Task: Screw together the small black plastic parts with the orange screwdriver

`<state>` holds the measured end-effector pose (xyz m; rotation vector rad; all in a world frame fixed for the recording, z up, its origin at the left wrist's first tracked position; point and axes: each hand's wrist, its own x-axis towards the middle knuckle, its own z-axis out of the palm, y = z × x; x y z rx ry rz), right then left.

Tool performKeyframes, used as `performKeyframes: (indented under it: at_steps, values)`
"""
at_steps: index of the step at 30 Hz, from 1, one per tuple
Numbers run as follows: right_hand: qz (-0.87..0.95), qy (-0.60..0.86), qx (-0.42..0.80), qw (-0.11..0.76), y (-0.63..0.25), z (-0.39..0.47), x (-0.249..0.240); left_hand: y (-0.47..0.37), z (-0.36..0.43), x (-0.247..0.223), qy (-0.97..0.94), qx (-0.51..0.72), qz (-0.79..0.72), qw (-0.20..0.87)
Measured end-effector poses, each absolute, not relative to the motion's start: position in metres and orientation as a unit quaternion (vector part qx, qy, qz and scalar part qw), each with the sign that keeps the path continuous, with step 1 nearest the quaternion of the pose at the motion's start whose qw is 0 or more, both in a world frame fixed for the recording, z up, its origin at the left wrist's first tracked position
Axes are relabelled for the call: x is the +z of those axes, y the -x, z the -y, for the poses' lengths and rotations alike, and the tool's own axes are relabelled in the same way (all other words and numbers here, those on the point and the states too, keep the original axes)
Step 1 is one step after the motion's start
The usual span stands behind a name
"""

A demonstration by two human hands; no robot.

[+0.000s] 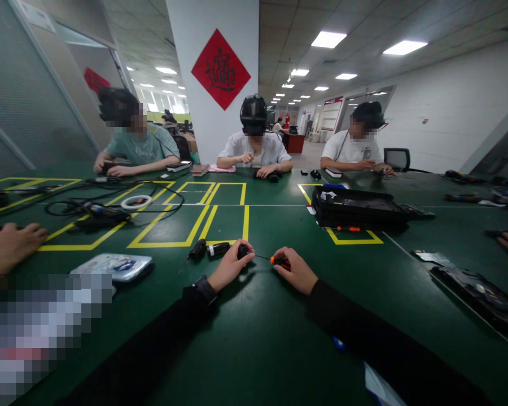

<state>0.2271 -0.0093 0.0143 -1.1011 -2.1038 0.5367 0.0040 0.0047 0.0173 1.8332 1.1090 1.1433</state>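
Over smooth green table (254, 344), hands (295, 270) hold slender screwdriver (273, 260) and black piece (242, 251)

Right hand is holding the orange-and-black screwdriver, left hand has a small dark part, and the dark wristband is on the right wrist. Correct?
Not quite: the head view shows the dark wristband on the left wrist. The rest stands: the right hand holds the orange-and-black screwdriver, and the left hand has a small dark part.
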Motion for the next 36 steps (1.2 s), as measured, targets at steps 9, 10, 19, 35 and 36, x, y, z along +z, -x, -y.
performKeyframes:
  at_steps: [9,10,19,35,36]
  values:
    - [0.827,0.417,0.171,0.338,-0.2270,0.0060,0.0154,-0.0045,-0.0052,0.0165,-0.709,0.441,-0.430,0.344]
    - [0.826,0.416,0.174,0.339,-0.2273,0.0064,0.0151,-0.0046,-0.0049,0.0168,-0.710,0.441,-0.430,0.341]
    - [0.819,0.436,0.179,0.326,-0.2248,0.0090,0.0179,-0.0049,-0.0034,0.0182,-0.707,0.439,-0.426,0.355]
    - [0.814,0.444,0.191,0.323,-0.2263,0.0087,0.0143,-0.0053,-0.0022,0.0202,-0.707,0.434,-0.432,0.353]
    - [0.811,0.448,0.193,0.323,-0.2260,0.0088,0.0147,-0.0054,-0.0019,0.0208,-0.709,0.432,-0.433,0.352]
